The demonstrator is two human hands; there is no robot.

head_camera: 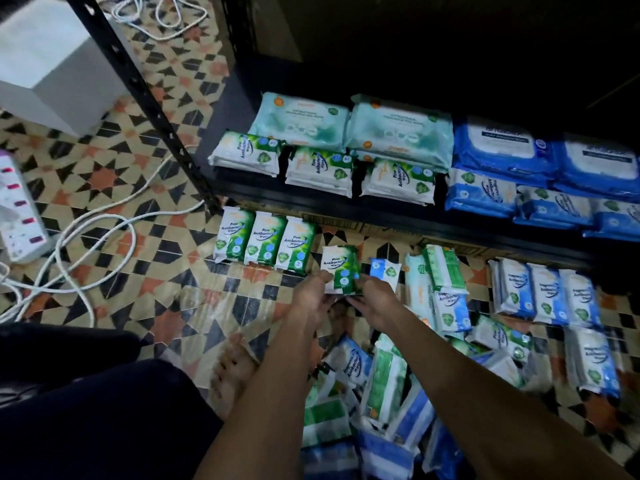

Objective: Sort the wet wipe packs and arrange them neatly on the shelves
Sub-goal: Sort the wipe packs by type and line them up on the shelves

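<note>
- Green pine antibacterial wipes pack: held upright just above the tiled floor, pinched at its lower edge from both sides.
- Left hand: fingers curled onto the pack's lower left corner, pinching it.
- Right hand: fingers curled onto the pack's lower right corner, pinching it too.
- Left of the fingers: row of three green packs standing side by side on the floor, near the held pack but apart from it.
- Beyond the fingers: black shelf carrying green packs in front, pale teal packs behind, blue packs to the right.
- Right of the fingers: row of blue fragrance-free packs upright on the floor.
- Beneath the forearms: loose heap of mixed packs.
- Far left: white power strip with white cables on the floor.
</note>
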